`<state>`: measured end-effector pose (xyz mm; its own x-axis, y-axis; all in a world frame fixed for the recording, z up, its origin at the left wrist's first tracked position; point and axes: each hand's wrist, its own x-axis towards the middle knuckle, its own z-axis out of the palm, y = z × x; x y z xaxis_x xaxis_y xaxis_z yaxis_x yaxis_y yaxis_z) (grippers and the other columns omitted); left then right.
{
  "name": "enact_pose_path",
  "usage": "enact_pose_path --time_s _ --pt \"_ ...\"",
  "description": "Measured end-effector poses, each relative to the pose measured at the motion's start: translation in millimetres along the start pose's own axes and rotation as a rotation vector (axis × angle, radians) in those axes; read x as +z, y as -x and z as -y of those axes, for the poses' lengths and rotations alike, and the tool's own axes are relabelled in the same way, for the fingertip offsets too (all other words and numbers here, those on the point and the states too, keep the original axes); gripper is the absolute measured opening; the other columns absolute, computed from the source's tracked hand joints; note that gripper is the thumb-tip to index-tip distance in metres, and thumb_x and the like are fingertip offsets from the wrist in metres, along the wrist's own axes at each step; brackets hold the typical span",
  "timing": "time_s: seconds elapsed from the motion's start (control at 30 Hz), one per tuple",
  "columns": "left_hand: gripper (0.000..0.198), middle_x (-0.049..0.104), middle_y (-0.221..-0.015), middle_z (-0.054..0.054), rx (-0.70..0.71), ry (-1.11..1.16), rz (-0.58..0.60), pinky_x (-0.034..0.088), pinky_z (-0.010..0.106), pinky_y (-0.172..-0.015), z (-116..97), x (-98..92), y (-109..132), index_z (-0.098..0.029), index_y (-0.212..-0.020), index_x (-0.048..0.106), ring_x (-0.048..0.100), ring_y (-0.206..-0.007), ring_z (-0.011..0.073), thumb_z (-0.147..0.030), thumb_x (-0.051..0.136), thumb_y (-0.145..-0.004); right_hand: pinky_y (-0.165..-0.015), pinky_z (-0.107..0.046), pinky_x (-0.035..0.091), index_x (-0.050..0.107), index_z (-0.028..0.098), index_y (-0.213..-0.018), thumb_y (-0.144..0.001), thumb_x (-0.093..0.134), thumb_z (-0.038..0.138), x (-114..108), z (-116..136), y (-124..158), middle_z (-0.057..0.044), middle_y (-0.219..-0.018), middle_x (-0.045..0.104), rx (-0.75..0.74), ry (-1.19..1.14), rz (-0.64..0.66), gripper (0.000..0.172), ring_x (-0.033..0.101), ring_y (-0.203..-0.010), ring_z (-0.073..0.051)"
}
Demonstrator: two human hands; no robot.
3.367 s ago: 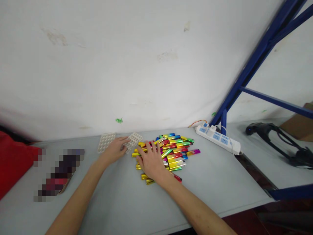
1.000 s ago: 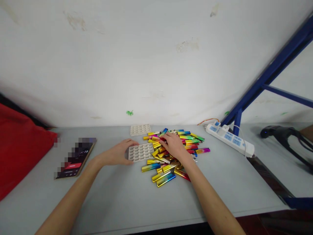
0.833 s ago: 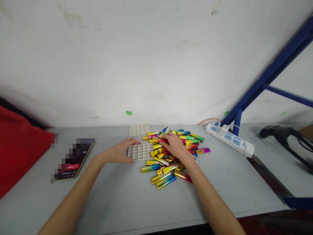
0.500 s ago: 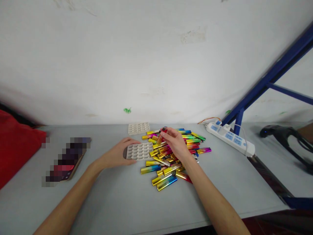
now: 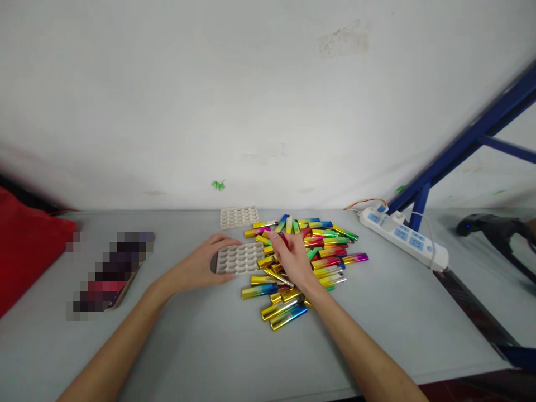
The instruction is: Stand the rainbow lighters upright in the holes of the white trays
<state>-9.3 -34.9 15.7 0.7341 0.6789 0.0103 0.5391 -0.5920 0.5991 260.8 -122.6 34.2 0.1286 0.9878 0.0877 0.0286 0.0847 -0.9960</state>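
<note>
A heap of shiny, many-coloured lighters (image 5: 324, 254) lies in the middle of the grey table (image 5: 209, 340). My left hand (image 5: 200, 267) grips the left edge of a white dimpled tray (image 5: 242, 258) lying flat just left of the heap. My right hand (image 5: 293, 261) hovers over the heap's left side, beside the tray. Its fingers are pinched on a red lighter (image 5: 285, 239). A second white tray (image 5: 238, 216) lies further back by the wall.
A white power strip (image 5: 402, 235) with a cable lies right of the heap, beside a blue metal frame (image 5: 458, 148). A phone (image 5: 112, 269) and red cloth (image 5: 25, 245) are at the left. A black device (image 5: 496, 234) rests at the far right.
My left hand pulled one tray forward next to the heap and kept hold of it. My right hand picked a red lighter from the heap and carried it left toward the tray.
</note>
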Motion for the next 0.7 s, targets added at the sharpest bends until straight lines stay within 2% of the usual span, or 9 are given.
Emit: enact_pose_path --time_s 0.07,0.2,0.4,0.47,0.57,0.63,0.7 --pt "0.072 0.066 -0.15 0.011 -0.004 -0.007 0.0 0.054 0.048 -0.126 -1 -0.1 0 -0.027 -0.15 0.067 0.065 -0.141 0.037 -0.056 0.085 -0.086 -0.051 -0.028 0.019 0.039 0.027 -0.063 -0.1 0.062 0.073 2 -6 1 0.006 -0.058 0.032 -0.014 0.072 -0.028 0.063 0.029 -0.056 -0.011" --pt "0.072 0.066 -0.15 0.011 -0.008 -0.012 0.001 0.054 0.047 -0.126 -2 -0.3 0 -0.027 -0.15 0.067 0.065 -0.141 0.0372 -0.058 0.084 -0.087 -0.051 -0.029 0.018 0.039 0.028 -0.062 -0.098 0.059 0.061 3 -12 2 0.006 -0.057 0.031 -0.009 0.098 -0.055 0.053 0.028 -0.056 -0.012" --pt "0.074 0.064 -0.152 0.011 -0.015 -0.004 0.011 0.052 0.046 -0.128 -1 0.6 1 -0.026 -0.152 0.065 0.063 -0.144 0.0362 -0.059 0.083 -0.088 -0.054 -0.03 0.025 0.042 0.028 -0.064 -0.101 0.057 0.068 3 -9 1 0.005 -0.06 0.037 -0.04 0.151 -0.034 0.056 0.033 -0.058 -0.014" --pt "0.077 0.063 -0.154 0.011 -0.021 -0.019 0.004 0.051 0.046 -0.128 0 -0.1 2 -0.027 -0.154 0.064 0.062 -0.145 0.0362 -0.061 0.083 -0.088 -0.057 -0.03 0.031 0.047 0.027 -0.068 -0.103 0.058 0.07 2 -6 1 0.005 -0.063 0.041 -0.067 0.189 -0.038 0.056 0.038 -0.061 -0.015" --pt "0.09 0.063 -0.155 0.013 -0.059 -0.086 -0.034 0.051 0.05 -0.127 4 -3.8 4 -0.027 -0.154 0.063 0.06 -0.146 0.0393 -0.066 0.092 -0.078 -0.065 -0.03 0.042 0.057 0.026 -0.085 -0.106 0.061 0.065 0 -3 1 0.003 -0.072 0.056 -0.116 0.268 -0.041 0.045 0.051 -0.068 -0.018" --pt "0.094 0.066 -0.149 0.013 -0.094 -0.132 -0.052 0.052 0.052 -0.124 8 -7.4 6 -0.026 -0.147 0.066 0.061 -0.143 0.0413 -0.069 0.097 -0.069 -0.071 -0.031 0.048 0.06 0.026 -0.095 -0.111 0.057 0.057 -2 -2 0 0.001 -0.079 0.064 -0.144 0.305 0.009 0.035 0.059 -0.074 -0.02" --pt "0.088 0.069 -0.141 0.011 -0.117 -0.149 -0.053 0.053 0.052 -0.121 11 -11.0 7 -0.025 -0.136 0.07 0.063 -0.137 0.0411 -0.07 0.097 -0.065 -0.079 -0.033 0.053 0.062 0.025 -0.097 -0.115 0.052 0.05 -4 -1 -2 -0.002 -0.088 0.069 -0.205 0.344 0.079 0.032 0.065 -0.084 -0.022"
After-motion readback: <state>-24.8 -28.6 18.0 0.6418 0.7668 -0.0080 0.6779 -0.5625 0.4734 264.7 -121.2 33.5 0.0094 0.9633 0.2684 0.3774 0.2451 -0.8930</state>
